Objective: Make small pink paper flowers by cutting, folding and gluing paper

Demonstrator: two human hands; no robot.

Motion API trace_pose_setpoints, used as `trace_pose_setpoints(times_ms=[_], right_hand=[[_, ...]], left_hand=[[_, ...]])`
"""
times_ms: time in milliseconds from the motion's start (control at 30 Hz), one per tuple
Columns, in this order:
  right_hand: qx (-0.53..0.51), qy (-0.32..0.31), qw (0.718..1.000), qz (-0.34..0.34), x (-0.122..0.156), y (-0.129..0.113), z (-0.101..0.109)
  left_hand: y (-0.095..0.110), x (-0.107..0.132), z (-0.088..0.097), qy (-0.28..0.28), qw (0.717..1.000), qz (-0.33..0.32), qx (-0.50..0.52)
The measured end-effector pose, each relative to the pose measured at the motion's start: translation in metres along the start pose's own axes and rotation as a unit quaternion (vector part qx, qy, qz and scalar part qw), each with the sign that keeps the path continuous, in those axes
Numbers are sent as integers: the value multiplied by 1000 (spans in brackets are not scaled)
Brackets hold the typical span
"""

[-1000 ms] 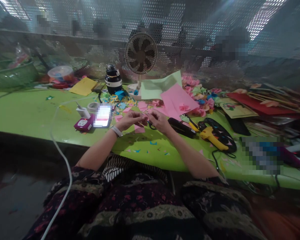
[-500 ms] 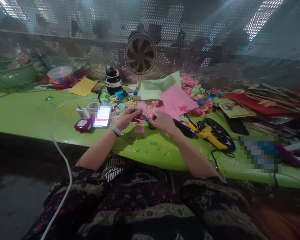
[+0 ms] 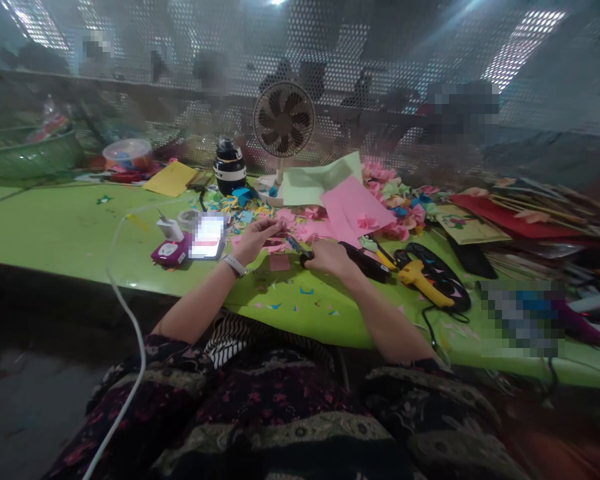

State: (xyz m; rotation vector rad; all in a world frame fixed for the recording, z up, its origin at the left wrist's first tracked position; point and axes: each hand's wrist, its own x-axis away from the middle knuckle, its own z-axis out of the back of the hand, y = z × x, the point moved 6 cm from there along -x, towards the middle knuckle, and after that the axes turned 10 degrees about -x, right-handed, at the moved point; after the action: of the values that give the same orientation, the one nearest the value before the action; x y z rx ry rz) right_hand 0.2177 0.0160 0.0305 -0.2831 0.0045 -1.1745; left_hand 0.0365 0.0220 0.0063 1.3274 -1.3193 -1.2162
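My left hand (image 3: 256,241), with a pale band on its wrist, pinches a small piece of pink paper (image 3: 276,240) over the green table (image 3: 260,287). My right hand (image 3: 329,257) is closed around the dark handles of a pair of scissors (image 3: 306,256). The scissor blades point left, close to the fingers of my left hand; whether they touch the paper is too small to tell. Just below, a pink paper square (image 3: 279,262) lies flat. Blue and pink snippets (image 3: 307,291) are scattered near the table's front edge.
Behind my hands are large pink (image 3: 353,207) and pale green sheets (image 3: 320,183), a heap of paper flowers (image 3: 405,203), a fan (image 3: 284,120) and a black bottle (image 3: 230,170). A lit phone (image 3: 207,237) lies left; a yellow glue gun (image 3: 423,280) lies right. A white cable (image 3: 130,313) crosses the left side.
My right hand has turned, and the scissors in it now show more clearly, with handles and blades apart from the fingers. My left hand keeps its pinch. The whole view has shifted slightly.
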Motion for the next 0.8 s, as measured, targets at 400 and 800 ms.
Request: trace_pose_setpoints(times_ms=[400,800], right_hand=[[-76,32,997,-4,-6,16,9],[-553,37,832,16,-9,2,3]], left_hand=[[0,0,1,14,999,-5,52],[6,1,2,38,993,-21,111]])
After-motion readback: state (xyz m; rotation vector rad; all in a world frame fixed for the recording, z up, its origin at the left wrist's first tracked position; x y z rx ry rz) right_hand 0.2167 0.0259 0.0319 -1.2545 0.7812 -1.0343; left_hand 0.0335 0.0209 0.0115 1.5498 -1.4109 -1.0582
